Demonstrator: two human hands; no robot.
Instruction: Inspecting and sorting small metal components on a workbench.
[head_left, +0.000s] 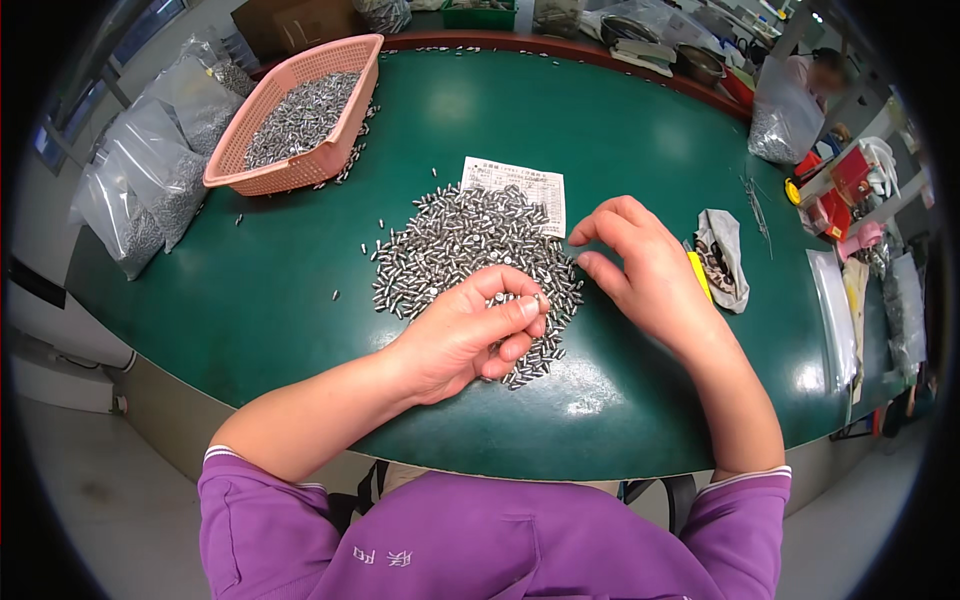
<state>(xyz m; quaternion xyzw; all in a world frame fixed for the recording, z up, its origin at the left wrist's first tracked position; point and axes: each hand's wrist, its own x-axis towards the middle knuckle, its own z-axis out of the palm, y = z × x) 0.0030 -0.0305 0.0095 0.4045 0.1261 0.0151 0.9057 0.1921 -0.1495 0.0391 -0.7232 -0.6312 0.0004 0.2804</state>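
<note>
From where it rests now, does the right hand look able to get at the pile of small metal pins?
Probably yes. The right hand rests on the green table right at the edge of the pile of metal pins, fingers curled toward it. Nothing lies between them; the left hand sits lower over the pile's near side.

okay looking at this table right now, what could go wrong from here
The left hand pinches small silver metal pins only at its fingertips, so one could slip. The loose pile of silver pins reaches toward the green table edge; stray pins could roll off. The right hand might scatter them.
</note>
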